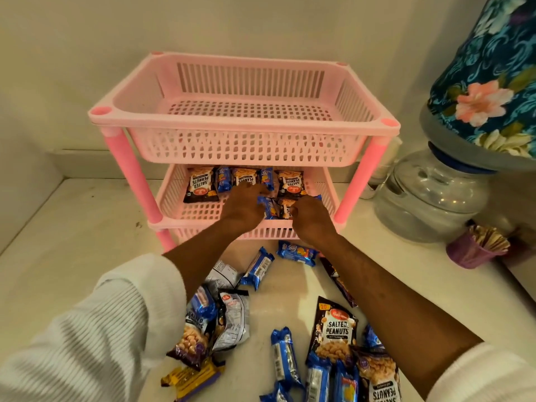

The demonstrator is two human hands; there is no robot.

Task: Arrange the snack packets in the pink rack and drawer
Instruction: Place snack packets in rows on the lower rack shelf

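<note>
A pink two-tier rack (243, 123) stands against the wall; its top basket holds nothing. The lower shelf (174, 198) carries a back row of salted peanut packets (200, 184) and blue biscuit packets (224, 179). My left hand (242, 206) reaches into this shelf and touches a blue biscuit packet (268, 206) in the front row. My right hand (311, 217) is closed on a salted peanut packet (285, 208) beside it. Several loose packets lie on the counter, among them a peanut packet (335, 332) and a blue biscuit packet (295, 252).
The white counter (72, 227) meets walls at the back and left. A clear water dispenser base (432, 195) with a floral-covered bottle (490, 82) stands right of the rack. A purple cup (470, 252) of sachets sits at the right edge.
</note>
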